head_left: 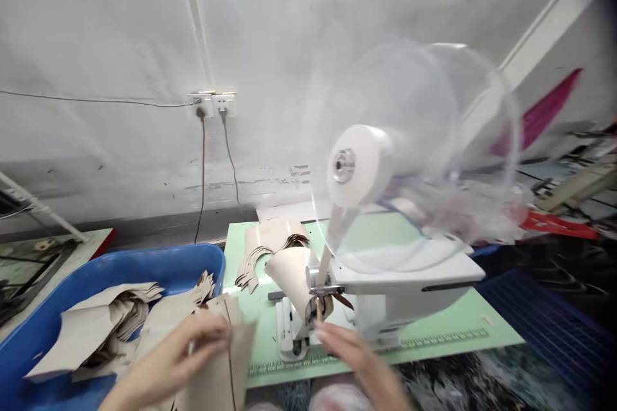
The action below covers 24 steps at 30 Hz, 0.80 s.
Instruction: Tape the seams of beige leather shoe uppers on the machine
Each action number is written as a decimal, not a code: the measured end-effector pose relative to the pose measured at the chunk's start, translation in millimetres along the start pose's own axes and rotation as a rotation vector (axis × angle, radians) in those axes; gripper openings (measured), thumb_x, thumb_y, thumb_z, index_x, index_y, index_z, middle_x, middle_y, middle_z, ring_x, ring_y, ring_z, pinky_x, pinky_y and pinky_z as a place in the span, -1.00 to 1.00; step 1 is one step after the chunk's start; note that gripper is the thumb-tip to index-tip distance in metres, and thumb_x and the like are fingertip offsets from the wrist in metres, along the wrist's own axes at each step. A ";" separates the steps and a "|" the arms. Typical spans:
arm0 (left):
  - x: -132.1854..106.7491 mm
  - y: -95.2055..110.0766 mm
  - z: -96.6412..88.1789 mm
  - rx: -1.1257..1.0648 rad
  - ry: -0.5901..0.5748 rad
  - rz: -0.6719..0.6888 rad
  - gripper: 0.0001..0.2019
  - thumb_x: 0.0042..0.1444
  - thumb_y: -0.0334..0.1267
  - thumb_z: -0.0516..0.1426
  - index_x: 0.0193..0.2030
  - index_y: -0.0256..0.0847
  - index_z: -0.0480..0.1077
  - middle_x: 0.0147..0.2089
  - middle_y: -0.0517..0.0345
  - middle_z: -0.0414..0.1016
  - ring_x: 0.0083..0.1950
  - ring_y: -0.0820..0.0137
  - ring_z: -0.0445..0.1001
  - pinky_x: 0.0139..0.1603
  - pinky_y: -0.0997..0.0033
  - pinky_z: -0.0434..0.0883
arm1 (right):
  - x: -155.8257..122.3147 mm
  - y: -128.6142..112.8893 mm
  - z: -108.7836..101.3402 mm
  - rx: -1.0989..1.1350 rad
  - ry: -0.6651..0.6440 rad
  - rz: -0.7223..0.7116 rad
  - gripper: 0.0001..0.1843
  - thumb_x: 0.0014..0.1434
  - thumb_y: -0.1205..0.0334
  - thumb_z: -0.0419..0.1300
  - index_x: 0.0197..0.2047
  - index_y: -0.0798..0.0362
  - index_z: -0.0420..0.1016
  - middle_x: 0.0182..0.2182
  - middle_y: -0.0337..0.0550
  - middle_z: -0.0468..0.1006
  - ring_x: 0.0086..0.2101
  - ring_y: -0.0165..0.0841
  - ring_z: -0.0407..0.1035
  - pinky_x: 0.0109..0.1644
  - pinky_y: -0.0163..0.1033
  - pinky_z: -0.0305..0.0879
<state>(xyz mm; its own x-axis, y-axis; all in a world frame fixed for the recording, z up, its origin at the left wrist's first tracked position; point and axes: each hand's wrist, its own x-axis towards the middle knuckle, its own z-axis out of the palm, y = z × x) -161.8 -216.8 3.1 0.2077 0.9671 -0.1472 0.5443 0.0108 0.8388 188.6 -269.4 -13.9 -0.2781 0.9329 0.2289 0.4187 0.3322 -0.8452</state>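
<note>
My left hand (193, 350) is closed, thumb and fingers pinching the edge of a beige cut piece (212, 379) with a dark line down it. My right hand (359, 359) reaches in from the lower right with its fingers stretched out, slightly blurred. Its fingertips are close to the front of a white taping machine (405, 298); whether they touch anything there I cannot tell. A curled beige piece (294, 276) sits at the machine's working head. Above it, white tape runs down from a tape roll (361, 164) between large clear discs.
Left of the machine stands a blue tub (193, 257) with stacks of beige pieces (96, 324). More stacked pieces (260, 244) lie on the green table (457, 331), behind the machine head. A ruler strip (443, 339) runs along its front edge. Wall sockets (212, 104) hold two plugs.
</note>
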 end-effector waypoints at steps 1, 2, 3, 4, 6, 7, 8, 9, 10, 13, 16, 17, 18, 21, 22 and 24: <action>-4.0 21.6 10.1 -0.014 -0.162 0.047 -0.76 0.01 0.01 0.24 -0.19 0.08 0.61 -0.10 0.12 0.62 -0.05 0.16 0.52 0.03 0.32 0.45 | 5.6 -5.8 15.9 0.040 -0.117 -0.041 -0.47 0.16 -0.01 0.23 0.20 -0.18 0.38 0.14 -0.02 0.40 0.16 -0.06 0.26 0.24 0.03 0.21; -6.1 41.1 21.7 -0.032 -0.272 0.082 -0.77 0.04 -0.01 0.23 -0.17 0.09 0.60 -0.12 0.13 0.62 -0.09 0.19 0.52 -0.02 0.35 0.46 | 12.7 -10.7 25.9 0.087 -0.208 -0.063 -0.53 0.12 -0.04 0.25 0.09 -0.13 0.48 0.07 -0.01 0.47 0.13 -0.05 0.27 0.23 0.01 0.21; -5.9 57.8 33.9 -0.044 -0.319 0.103 -0.79 0.05 -0.02 0.22 -0.19 0.08 0.60 -0.18 0.13 0.62 -0.15 0.21 0.52 -0.09 0.38 0.46 | 19.7 -14.7 29.6 0.140 -0.254 -0.030 -0.62 0.11 -0.06 0.26 -0.05 -0.07 0.55 -0.05 -0.02 0.53 0.06 -0.08 0.33 0.17 -0.04 0.26; -3.1 71.6 45.7 -0.048 -0.314 0.109 -0.80 0.04 0.00 0.22 -0.25 0.05 0.60 -0.25 0.14 0.61 -0.21 0.22 0.50 -0.16 0.41 0.46 | 25.5 -17.7 27.5 0.208 -0.255 0.047 -0.68 0.10 -0.07 0.26 -0.21 -0.02 0.57 -0.22 -0.07 0.56 -0.07 -0.15 0.39 0.05 -0.14 0.33; 9.5 90.1 66.4 -0.037 -0.232 0.095 -0.76 0.04 0.05 0.21 -0.38 -0.04 0.56 -0.39 0.16 0.53 -0.30 0.27 0.45 -0.29 0.45 0.40 | 32.1 -20.3 11.8 0.380 -0.149 0.290 -0.64 0.11 -0.08 0.27 -0.42 0.07 0.47 -0.50 -0.22 0.40 -0.38 -0.36 0.31 -0.29 -0.33 0.28; 18.1 95.3 74.9 -0.039 -0.194 0.088 -0.71 0.06 0.08 0.18 -0.44 -0.08 0.52 -0.43 0.18 0.48 -0.33 0.29 0.42 -0.32 0.46 0.37 | 33.5 -19.9 2.2 0.474 -0.077 0.399 -0.61 0.10 -0.09 0.28 -0.45 0.09 0.42 -0.55 -0.27 0.32 -0.47 -0.43 0.21 -0.41 -0.38 0.17; 27.1 98.3 82.1 -0.054 -0.172 0.086 -0.66 0.09 0.10 0.15 -0.46 -0.12 0.48 -0.45 0.19 0.44 -0.35 0.32 0.39 -0.34 0.48 0.34 | 34.4 -18.4 -6.3 0.562 -0.011 0.474 -0.57 0.08 -0.11 0.30 -0.46 0.11 0.39 -0.56 -0.29 0.28 -0.50 -0.47 0.14 -0.47 -0.40 0.07; 35.7 99.5 88.1 -0.081 -0.155 0.087 -0.62 0.12 0.12 0.11 -0.47 -0.14 0.45 -0.45 0.19 0.42 -0.35 0.33 0.37 -0.35 0.49 0.32 | 35.4 -16.1 -12.6 0.642 0.049 0.509 -0.55 0.05 -0.12 0.32 -0.47 0.12 0.37 -0.56 -0.30 0.28 -0.52 -0.50 0.11 -0.48 -0.41 0.03; 43.0 99.1 92.9 -0.113 -0.138 0.088 -0.59 0.14 0.13 0.08 -0.47 -0.16 0.44 -0.45 0.19 0.41 -0.35 0.34 0.36 -0.35 0.49 0.31 | 36.9 -13.2 -16.0 0.707 0.103 0.527 -0.53 0.03 -0.13 0.34 -0.47 0.13 0.37 -0.55 -0.29 0.31 -0.52 -0.50 0.13 -0.47 -0.41 0.04; 54.3 92.8 101.7 -0.181 -0.090 0.064 -0.56 0.16 0.14 0.07 -0.48 -0.20 0.42 -0.46 0.18 0.38 -0.36 0.36 0.32 -0.37 0.51 0.27 | 44.1 -4.3 -12.8 0.832 0.188 0.554 -0.54 0.01 -0.12 0.36 -0.41 0.16 0.48 -0.47 -0.18 0.47 -0.45 -0.40 0.28 -0.37 -0.34 0.20; 53.9 85.1 104.2 -0.213 -0.086 0.018 -0.56 0.14 0.15 0.09 -0.49 -0.21 0.40 -0.48 0.19 0.36 -0.39 0.38 0.31 -0.41 0.52 0.25 | 51.0 2.2 -2.8 0.899 0.201 0.549 -0.59 0.00 -0.07 0.38 -0.35 0.16 0.55 -0.43 -0.13 0.54 -0.37 -0.29 0.39 -0.27 -0.27 0.28; 53.5 83.2 104.1 -0.222 -0.091 0.009 -0.56 0.14 0.15 0.10 -0.49 -0.21 0.41 -0.48 0.19 0.37 -0.40 0.39 0.31 -0.41 0.53 0.25 | 52.7 4.1 -0.1 0.907 0.214 0.550 -0.60 0.01 -0.06 0.38 -0.36 0.15 0.56 -0.42 -0.13 0.56 -0.35 -0.28 0.41 -0.26 -0.26 0.29; 53.7 81.6 103.7 -0.230 -0.097 0.005 -0.56 0.13 0.15 0.10 -0.48 -0.22 0.41 -0.48 0.19 0.37 -0.40 0.39 0.31 -0.42 0.53 0.25 | 54.3 6.0 2.2 0.910 0.230 0.552 -0.61 0.01 -0.06 0.38 -0.37 0.15 0.56 -0.42 -0.13 0.56 -0.34 -0.26 0.42 -0.25 -0.25 0.30; 61.2 78.6 100.7 -0.243 -0.097 0.008 -0.57 0.13 0.13 0.10 -0.47 -0.21 0.43 -0.48 0.19 0.40 -0.41 0.39 0.33 -0.40 0.52 0.28 | 60.3 13.0 7.6 0.923 0.291 0.528 -0.64 -0.03 -0.02 0.40 -0.34 0.13 0.58 -0.37 -0.10 0.59 -0.31 -0.20 0.44 -0.20 -0.20 0.34; 66.4 77.8 99.3 -0.239 -0.083 0.013 -0.58 0.12 0.13 0.11 -0.48 -0.21 0.44 -0.48 0.19 0.41 -0.40 0.38 0.34 -0.39 0.51 0.29 | 63.1 16.2 9.4 0.928 0.327 0.519 -0.63 -0.05 -0.01 0.41 -0.31 0.11 0.58 -0.34 -0.09 0.60 -0.28 -0.18 0.45 -0.17 -0.17 0.36; 80.2 76.1 96.2 -0.219 -0.044 0.033 -0.60 0.10 0.11 0.11 -0.49 -0.19 0.46 -0.48 0.19 0.45 -0.39 0.35 0.38 -0.36 0.49 0.32 | 70.4 24.7 12.9 0.930 0.390 0.528 -0.56 -0.11 -0.03 0.43 -0.22 0.08 0.58 -0.26 -0.06 0.61 -0.20 -0.11 0.45 -0.10 -0.10 0.38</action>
<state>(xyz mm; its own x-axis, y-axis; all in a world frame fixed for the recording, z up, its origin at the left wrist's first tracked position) -25.5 -162.9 4.7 0.2600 0.9559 -0.1363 0.3478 0.0390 0.9368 168.2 -197.4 -24.9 0.0984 0.9592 -0.2651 -0.4450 -0.1959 -0.8738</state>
